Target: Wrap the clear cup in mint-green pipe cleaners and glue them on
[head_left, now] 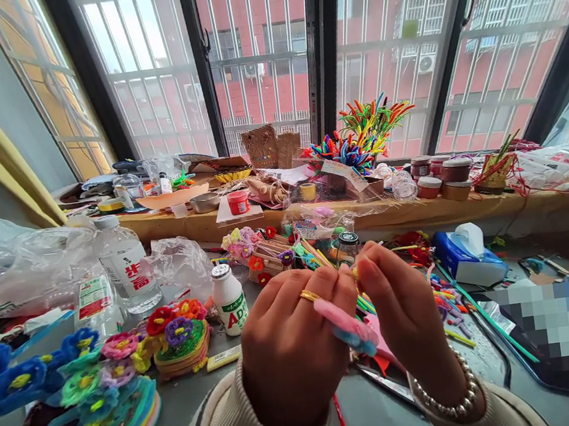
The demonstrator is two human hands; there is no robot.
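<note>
My left hand (298, 349) is closed, with a pink and blue pipe-cleaner flower piece (343, 320) sticking out from below its fingers. My right hand (404, 305) meets it at the fingertips, thumb and forefinger pinched together. Between the two sets of fingertips a small yellow fuzzy bit (356, 275) shows; most of it is hidden. Under the hands lie scissors (389, 385), partly covered by my right wrist, and a red strip (342, 423). Finished-looking pipe-cleaner flowers (178, 329) stand to the left on a round, striped base.
A small white bottle (230, 301) and a water bottle (128, 267) stand left. More fuzzy flowers (85, 382) fill the left front. A tissue box (469, 256) sits right. Loose pipe cleaners (448, 303) lie beyond my right hand. Paint jars (453, 175) line the ledge.
</note>
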